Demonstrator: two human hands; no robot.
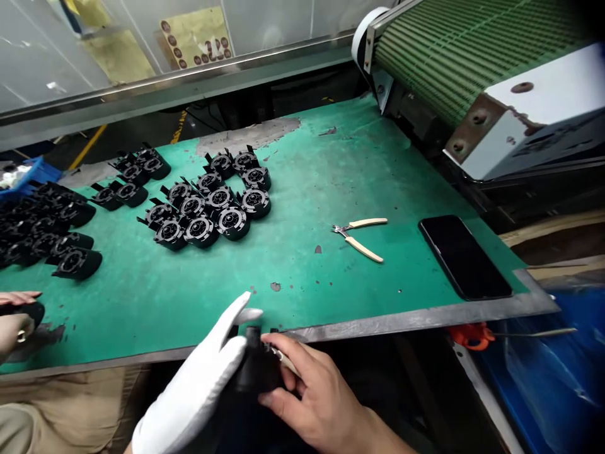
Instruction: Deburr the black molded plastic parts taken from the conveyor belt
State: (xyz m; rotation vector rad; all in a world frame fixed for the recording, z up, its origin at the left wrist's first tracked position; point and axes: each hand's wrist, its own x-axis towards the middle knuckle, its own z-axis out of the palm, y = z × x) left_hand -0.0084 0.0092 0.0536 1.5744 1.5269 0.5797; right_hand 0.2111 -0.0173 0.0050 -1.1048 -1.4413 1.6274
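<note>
Work surface: a green mat covers the bench, worn through to grey at the far middle, with small dark scuffs near the front.
Bench edge: a grey metal rim runs along the near side and the right corner.
Far side: a long metal rail crosses behind the bench, with pale glossy panels above it that reflect light.
Right: a green ribbed conveyor belt slopes up and away, with a white housing bolted beside it.
Floor: dark, with yellow lines at the far left.
Near right: blue plastic sheeting below the bench.
</note>
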